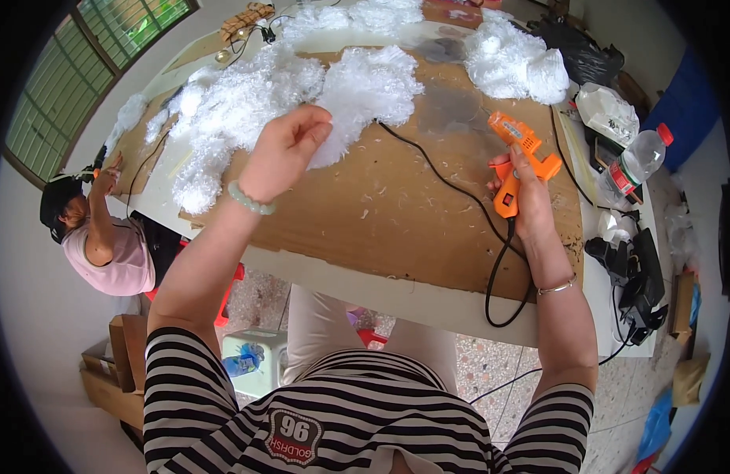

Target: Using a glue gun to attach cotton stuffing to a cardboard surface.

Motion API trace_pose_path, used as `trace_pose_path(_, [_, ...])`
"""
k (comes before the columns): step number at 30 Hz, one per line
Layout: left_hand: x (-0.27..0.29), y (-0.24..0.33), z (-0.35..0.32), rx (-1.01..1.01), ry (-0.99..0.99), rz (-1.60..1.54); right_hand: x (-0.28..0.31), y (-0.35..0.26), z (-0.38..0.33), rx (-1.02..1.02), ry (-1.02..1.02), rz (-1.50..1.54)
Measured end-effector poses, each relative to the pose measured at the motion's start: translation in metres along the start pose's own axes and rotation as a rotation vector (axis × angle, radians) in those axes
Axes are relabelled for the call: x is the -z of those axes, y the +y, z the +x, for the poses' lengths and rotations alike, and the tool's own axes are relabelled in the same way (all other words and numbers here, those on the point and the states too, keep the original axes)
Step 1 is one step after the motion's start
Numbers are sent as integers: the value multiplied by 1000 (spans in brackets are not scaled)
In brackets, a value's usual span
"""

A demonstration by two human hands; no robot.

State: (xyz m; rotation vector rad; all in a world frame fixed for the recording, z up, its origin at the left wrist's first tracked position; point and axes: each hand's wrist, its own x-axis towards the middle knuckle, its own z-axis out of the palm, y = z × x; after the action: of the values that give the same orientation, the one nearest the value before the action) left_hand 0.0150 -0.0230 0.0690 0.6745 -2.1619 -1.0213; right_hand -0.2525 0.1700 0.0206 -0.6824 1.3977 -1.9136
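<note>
In my right hand (531,189) is an orange hot glue gun (508,189), its nozzle pointing away and to the left, its black cord (491,296) looping down over the board. My left hand (290,142) is closed in a pinch, raised over the near edge of a white, fluffy, fringed piece (373,87). Whatever sits between those fingertips is too small or hidden to make out. To the left of that piece spreads a heap of shiny white shredded strands (238,95).
A brown board (357,221) covers the white table. Another white fluffy bundle (513,59) lies back right. A plastic bottle with a red cap (637,162) and black devices (645,276) line the right side. Another person (116,237) sits at the left edge.
</note>
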Motion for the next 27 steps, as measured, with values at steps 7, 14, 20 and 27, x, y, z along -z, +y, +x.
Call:
trace_pose_path(7, [-14,-5,-34,-252,-152,169,-1,1,-2,11,13,1])
trace_pose_path(14, [2,-20,-48,-51,-153,491,2,1,-4,43,24,-26])
trace_pose_path(20, [-10,-31,-42,-345,92,485,4,-19,-9,259,60,-61])
trace_pose_path(27, [-37,4,3,-248,69,267,11,-32,-25,255,83,-122])
